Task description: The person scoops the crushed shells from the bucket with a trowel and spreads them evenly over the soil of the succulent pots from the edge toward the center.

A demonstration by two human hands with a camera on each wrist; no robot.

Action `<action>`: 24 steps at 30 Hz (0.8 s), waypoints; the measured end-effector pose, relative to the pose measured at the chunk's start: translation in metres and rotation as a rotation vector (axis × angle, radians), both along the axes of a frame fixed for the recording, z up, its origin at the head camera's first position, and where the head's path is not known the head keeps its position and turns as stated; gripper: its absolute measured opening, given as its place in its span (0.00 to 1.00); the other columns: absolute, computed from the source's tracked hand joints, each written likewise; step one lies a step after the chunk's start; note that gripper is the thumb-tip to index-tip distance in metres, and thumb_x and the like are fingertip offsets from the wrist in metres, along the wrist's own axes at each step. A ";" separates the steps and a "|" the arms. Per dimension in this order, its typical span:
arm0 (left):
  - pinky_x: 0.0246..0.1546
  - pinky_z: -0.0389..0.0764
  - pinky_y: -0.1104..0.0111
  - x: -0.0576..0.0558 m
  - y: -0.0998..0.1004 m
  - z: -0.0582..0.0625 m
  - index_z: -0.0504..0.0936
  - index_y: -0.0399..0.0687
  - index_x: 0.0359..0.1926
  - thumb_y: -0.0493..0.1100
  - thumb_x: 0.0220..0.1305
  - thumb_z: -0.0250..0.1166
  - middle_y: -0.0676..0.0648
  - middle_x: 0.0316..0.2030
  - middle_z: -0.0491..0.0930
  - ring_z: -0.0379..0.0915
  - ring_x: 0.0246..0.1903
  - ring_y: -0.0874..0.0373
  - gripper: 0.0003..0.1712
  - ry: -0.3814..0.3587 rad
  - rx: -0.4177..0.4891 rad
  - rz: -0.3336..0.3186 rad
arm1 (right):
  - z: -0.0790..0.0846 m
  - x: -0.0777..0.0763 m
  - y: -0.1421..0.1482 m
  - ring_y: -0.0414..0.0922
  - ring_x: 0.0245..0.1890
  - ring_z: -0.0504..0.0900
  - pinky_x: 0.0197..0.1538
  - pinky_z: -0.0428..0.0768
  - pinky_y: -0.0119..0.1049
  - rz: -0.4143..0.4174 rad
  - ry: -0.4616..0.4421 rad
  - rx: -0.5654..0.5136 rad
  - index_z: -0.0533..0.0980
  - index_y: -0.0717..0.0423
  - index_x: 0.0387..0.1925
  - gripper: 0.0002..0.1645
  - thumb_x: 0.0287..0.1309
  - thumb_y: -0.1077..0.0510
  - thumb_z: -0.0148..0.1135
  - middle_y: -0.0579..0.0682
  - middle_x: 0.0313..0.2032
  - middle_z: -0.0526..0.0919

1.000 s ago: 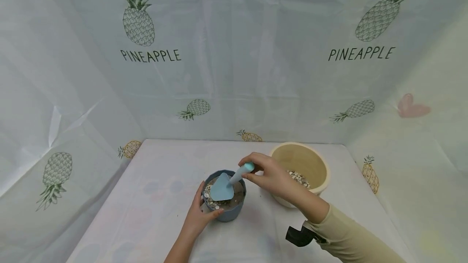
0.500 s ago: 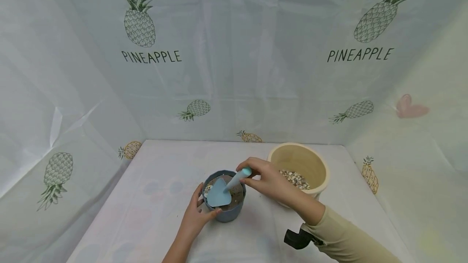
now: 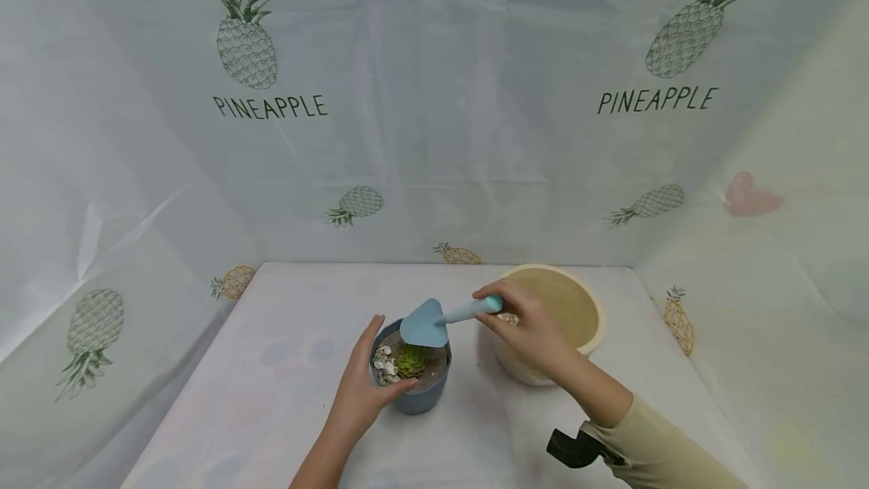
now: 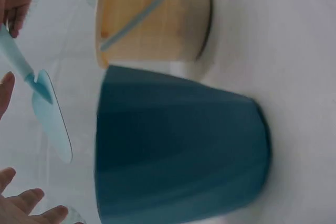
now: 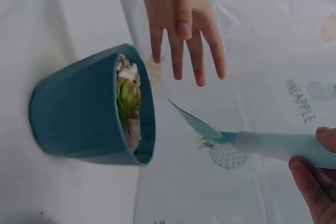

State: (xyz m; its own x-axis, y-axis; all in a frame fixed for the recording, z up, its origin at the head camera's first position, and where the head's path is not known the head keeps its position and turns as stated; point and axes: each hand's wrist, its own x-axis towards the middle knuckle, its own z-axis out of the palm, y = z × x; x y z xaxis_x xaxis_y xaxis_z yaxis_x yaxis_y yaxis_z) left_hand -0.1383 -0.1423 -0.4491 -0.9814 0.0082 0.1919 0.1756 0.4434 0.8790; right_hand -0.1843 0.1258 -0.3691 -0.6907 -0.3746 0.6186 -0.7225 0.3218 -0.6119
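My right hand (image 3: pixel 532 334) pinches the handle of a light blue trowel (image 3: pixel 425 324). The trowel's blade hangs over the far rim of a blue plant pot (image 3: pixel 422 401), apart from it in the right wrist view. Inside the pot sit a green succulent (image 3: pixel 411 361), grey-brown soil and a patch of white pebbles (image 3: pixel 385 365) on the left. Beside the pot's mouth, my left hand (image 3: pixel 363 391) is spread with straight fingers. The right wrist view shows that left hand (image 5: pixel 184 24) apart from the pot, holding nothing.
A cream bucket (image 3: pixel 577 308) with mixed gravel (image 3: pixel 508 318) stands right of the pot, partly behind my right hand. Its grey-blue handle (image 4: pixel 142 17) hangs down the side. Pineapple-printed sheeting (image 3: pixel 421 112) walls the back and sides of the white-covered table (image 3: pixel 305 308).
The trowel has risen from inside the pot and shifted right, uncovering the succulent and white pebbles. My left hand has come off the pot's rim, its fingers spreading.
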 end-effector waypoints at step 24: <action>0.60 0.60 0.35 -0.048 0.138 -0.001 0.57 0.53 0.75 0.62 0.46 0.77 0.39 0.73 0.51 0.47 0.71 0.37 0.59 -0.075 -0.065 -0.235 | 0.005 0.014 0.116 0.28 0.39 0.80 0.40 0.78 0.20 -0.414 -0.050 0.008 0.78 0.64 0.46 0.17 0.53 0.74 0.67 0.54 0.41 0.80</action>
State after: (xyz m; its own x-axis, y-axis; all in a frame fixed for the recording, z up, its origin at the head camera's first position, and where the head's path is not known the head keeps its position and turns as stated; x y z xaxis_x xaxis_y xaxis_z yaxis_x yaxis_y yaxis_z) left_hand -0.1860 -0.0039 -0.4502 -0.9625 0.2480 0.1099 0.2156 0.4540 0.8645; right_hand -0.1699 0.2415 -0.3641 -0.8133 -0.0630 0.5785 -0.5002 0.5837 -0.6396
